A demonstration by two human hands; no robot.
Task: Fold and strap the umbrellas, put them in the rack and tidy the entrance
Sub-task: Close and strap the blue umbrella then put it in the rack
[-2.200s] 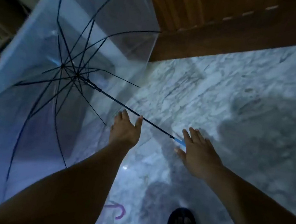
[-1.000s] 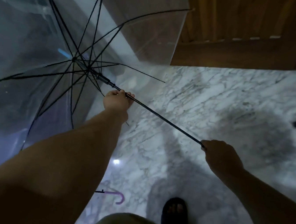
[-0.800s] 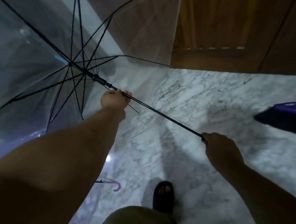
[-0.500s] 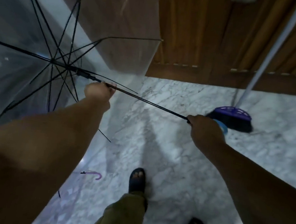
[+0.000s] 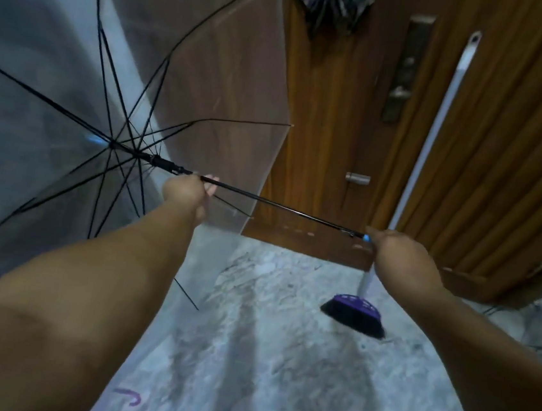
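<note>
The black shaft (image 5: 279, 206) of an open transparent umbrella (image 5: 190, 73) is gripped by the left hand (image 5: 185, 193), fingers curled round it just below the runner. The blue handle end (image 5: 366, 238) is enclosed by the right hand (image 5: 397, 259). The canopy is spread to the left, held above the marble floor (image 5: 264, 355). A purple-headed broom (image 5: 356, 314) is leaned beside the wooden door (image 5: 332, 118). A purple hooked handle (image 5: 129, 396) is seen low on the floor. No legible writing is seen.
</note>
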